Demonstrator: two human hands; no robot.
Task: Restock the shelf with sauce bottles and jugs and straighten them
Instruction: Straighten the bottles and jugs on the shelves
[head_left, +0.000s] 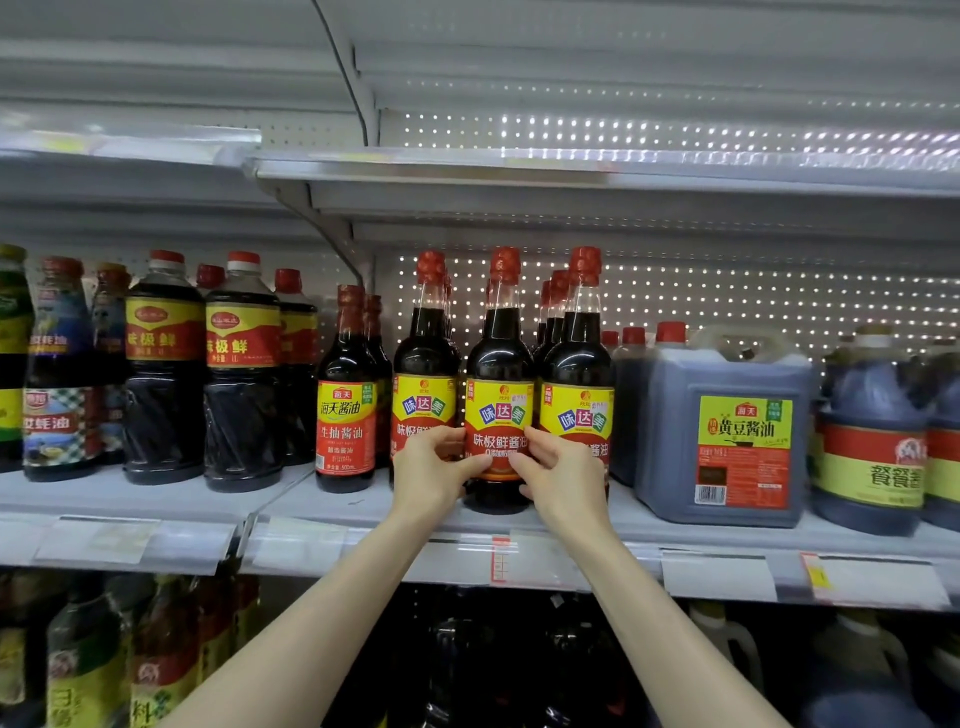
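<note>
A dark soy sauce bottle (498, 364) with a red cap and a yellow-and-red label stands upright at the front of the grey shelf (363, 506). My left hand (431, 470) grips its left side and my right hand (563, 475) grips its right side, fingers curled round the label. Two like bottles flank it, one on the left (423, 358) and one on the right (579, 358), with more rows behind. A square grey jug (722, 431) of dark sauce stands to the right.
Smaller and larger red-capped bottles (345, 389) (241, 374) fill the shelf to the left. Round jugs (872, 431) stand at the far right. The shelf above (571, 171) hangs close over the bottle caps. Price-tag strips (717, 577) line the shelf edge; more bottles stand below.
</note>
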